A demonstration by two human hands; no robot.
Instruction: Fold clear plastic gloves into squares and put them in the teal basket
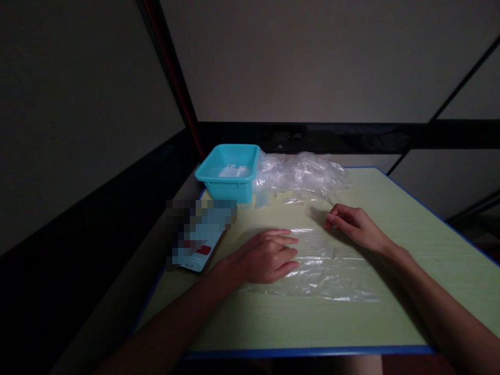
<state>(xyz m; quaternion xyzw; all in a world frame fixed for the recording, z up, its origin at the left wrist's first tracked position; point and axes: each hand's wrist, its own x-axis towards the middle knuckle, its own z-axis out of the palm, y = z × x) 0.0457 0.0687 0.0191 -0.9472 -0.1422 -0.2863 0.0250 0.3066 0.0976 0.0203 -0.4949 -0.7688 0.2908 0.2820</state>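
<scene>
A clear plastic bag [324,273] lies spread on the table in front of me. My left hand [269,256] rests palm down on its left part, fingers stretched out and slightly apart. Above the bag's far right edge, my right hand [353,225] has thumb and fingers pinched together. A faint, blurred greyish shape shows just left of those fingertips; what it is cannot be made out. Beyond the hands, a loose heap of clear plastic bags [308,172] lies at the back of the table.
A turquoise plastic basin [230,190] with something pale inside stands at the back left, touching the heap. Nearer, a phone-like device [205,237], partly pixelated, leans along the left side. The pale green table [422,245] has a blue edge; walls rise behind and left.
</scene>
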